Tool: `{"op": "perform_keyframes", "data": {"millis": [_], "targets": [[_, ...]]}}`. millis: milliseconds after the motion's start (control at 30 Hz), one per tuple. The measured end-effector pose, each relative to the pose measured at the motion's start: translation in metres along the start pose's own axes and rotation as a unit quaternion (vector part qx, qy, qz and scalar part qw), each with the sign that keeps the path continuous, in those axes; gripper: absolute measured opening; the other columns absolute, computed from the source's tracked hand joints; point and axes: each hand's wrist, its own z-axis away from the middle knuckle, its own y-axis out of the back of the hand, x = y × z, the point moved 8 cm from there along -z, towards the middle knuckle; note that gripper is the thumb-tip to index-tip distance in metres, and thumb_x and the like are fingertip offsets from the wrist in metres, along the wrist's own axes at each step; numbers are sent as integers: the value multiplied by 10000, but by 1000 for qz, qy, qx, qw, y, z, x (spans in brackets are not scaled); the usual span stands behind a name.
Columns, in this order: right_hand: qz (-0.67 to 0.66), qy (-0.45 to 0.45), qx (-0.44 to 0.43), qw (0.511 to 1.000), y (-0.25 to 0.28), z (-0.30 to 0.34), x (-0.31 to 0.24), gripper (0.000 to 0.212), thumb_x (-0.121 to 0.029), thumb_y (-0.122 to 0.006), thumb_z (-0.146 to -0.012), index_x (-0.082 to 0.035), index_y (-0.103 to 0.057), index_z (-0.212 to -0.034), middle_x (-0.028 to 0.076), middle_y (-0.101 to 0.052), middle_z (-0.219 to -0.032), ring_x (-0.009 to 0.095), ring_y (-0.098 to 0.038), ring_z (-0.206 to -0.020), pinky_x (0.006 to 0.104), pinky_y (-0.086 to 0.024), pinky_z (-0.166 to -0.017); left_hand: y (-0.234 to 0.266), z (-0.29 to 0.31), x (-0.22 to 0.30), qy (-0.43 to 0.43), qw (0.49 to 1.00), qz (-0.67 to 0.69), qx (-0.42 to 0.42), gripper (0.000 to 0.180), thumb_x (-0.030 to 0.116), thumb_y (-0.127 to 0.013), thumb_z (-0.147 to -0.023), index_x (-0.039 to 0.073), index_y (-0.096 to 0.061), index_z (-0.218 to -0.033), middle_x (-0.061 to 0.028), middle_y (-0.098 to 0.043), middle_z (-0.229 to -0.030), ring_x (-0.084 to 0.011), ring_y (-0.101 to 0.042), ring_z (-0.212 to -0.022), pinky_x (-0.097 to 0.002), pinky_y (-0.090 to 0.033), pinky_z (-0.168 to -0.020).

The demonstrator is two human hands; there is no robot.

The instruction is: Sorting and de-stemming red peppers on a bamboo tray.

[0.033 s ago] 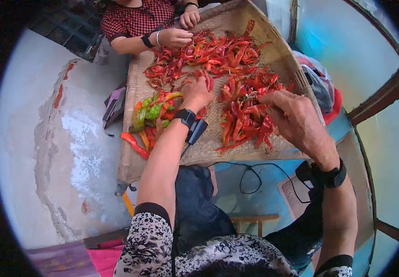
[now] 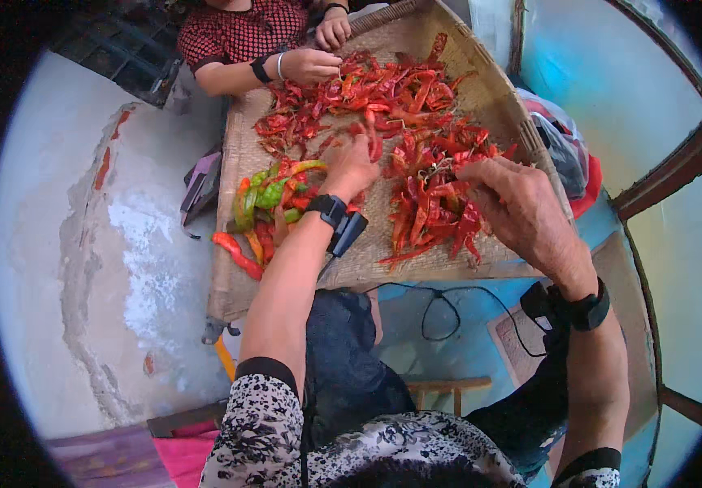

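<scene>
A large woven tray (image 2: pixel 359 264) bears heaps of red chili peppers. Near its middle my left hand (image 2: pixel 351 168) has its fingers closed on a red chili pepper (image 2: pixel 374 137), which points away from me. My right hand (image 2: pixel 521 207) is at the right edge of the nearer heap of dried red chilies (image 2: pixel 425 203). Its thumb and fingers are pinched together; what they grip, if anything, is hidden. Left of my left wrist lies a smaller group of green, orange and red peppers (image 2: pixel 270 193), partly covered by my forearm.
Across the tray, a person in a red-and-black checked top (image 2: pixel 241 37) has both hands at the far chili heap (image 2: pixel 367 89). A wall (image 2: pixel 147 268) stands at left. Bags (image 2: pixel 558 134) lie beyond the right rim. A black cable (image 2: pixel 448 305) hangs below the near edge.
My left hand has shifted slightly right, and the red chili pepper at its fingertips stands out more to the right. My right hand stays almost where it was.
</scene>
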Motion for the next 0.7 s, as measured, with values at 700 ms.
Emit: {"op": "perform_keyframes", "data": {"millis": [700], "targets": [[67, -26, -19, 997, -23, -9, 23, 206, -110, -603, -857, -32, -606, -1047, 194, -628, -864, 379, -628, -775, 452, -499, -665, 48, 88, 70, -122, 872, 473, 40, 258, 119, -606, -913, 18, -617, -1150, -6, -637, -832, -80, -561, -691, -250, -482, -629]]}}
